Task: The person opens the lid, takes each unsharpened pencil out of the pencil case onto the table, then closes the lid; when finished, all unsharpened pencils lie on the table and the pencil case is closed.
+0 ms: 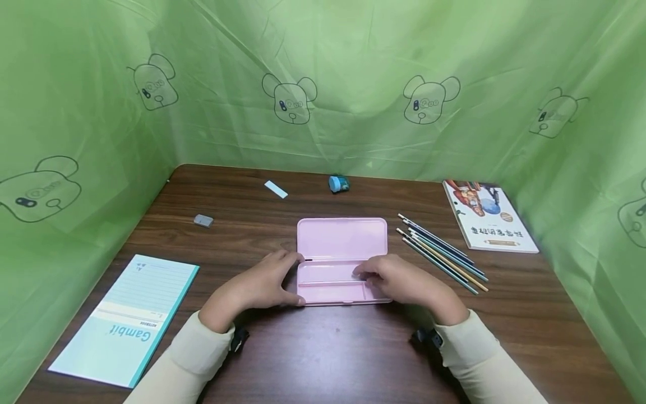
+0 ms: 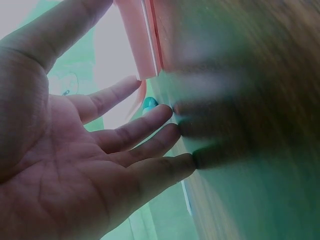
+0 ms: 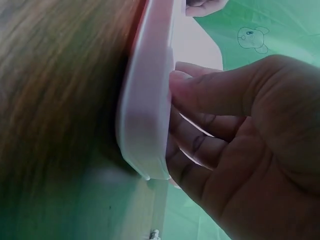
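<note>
A pink pencil case (image 1: pixel 342 239) lies on the table with its lid opened back and its divided tray facing up. My left hand (image 1: pixel 264 282) spans the case's left side, thumb at the front corner and index finger near the hinge. In the left wrist view its fingers (image 2: pixel 145 127) are spread and fairly straight. Over the right end of the tray is my right hand (image 1: pixel 404 279), its fingers bent down into the compartments. The right wrist view shows the thumb (image 3: pixel 200 92) at the case's rim; I cannot tell whether the fingertips hold anything.
Several pencils (image 1: pixel 444 255) lie right of the case, with a book (image 1: pixel 492 216) behind them. On the left are a notebook (image 1: pixel 123 320) and a grey eraser (image 1: pixel 203 220). A pale strip (image 1: pixel 276 189) and a small blue-green container (image 1: pixel 338 183) sit at the back, before a green curtain (image 1: pixel 353 45).
</note>
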{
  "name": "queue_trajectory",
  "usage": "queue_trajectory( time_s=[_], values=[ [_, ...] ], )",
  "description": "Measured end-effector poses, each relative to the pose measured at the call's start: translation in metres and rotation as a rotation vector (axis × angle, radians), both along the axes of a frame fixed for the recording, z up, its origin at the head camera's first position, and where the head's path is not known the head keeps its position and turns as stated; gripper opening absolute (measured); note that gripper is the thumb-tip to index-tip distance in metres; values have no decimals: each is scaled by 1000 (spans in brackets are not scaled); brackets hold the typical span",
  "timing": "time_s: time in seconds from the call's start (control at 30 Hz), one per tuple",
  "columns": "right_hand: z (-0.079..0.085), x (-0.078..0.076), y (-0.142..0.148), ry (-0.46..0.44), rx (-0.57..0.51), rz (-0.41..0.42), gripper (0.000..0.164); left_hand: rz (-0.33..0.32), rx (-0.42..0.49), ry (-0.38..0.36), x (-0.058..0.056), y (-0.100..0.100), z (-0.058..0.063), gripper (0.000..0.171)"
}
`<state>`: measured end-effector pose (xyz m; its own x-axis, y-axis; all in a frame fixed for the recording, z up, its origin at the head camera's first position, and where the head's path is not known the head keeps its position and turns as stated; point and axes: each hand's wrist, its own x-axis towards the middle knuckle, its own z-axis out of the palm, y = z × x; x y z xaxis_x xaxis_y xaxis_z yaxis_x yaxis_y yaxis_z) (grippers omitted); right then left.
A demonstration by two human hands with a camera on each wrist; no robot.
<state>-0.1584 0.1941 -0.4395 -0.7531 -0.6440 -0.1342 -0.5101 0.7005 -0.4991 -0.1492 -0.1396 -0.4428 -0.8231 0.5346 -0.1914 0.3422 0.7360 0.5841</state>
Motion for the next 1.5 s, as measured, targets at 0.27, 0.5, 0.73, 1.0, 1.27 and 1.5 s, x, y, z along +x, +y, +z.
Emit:
queue_trajectory(
  time_s=[0.27,0.5,0.73,1.0,1.27,1.5],
  values=[
    [-6,0,-1,39,7,78,43,-1,5,12,0,0,0,79],
    [-8,0,0,40,1,81,48,0,9,26,1,0,-1,79],
    [-7,-2,0,7,-36,49,49,3,9,7,1,-1,-1,79],
    [6,-1,13,32,-134,-6,44,4,0,1,1,1,1,79],
    [44,4,73,133,-221,-311,34,-10,6,2,0,1,1,80],
    [35,11,122,110,-133,-582,32,-12,3,16,1,-1,-2,81]
  ],
)
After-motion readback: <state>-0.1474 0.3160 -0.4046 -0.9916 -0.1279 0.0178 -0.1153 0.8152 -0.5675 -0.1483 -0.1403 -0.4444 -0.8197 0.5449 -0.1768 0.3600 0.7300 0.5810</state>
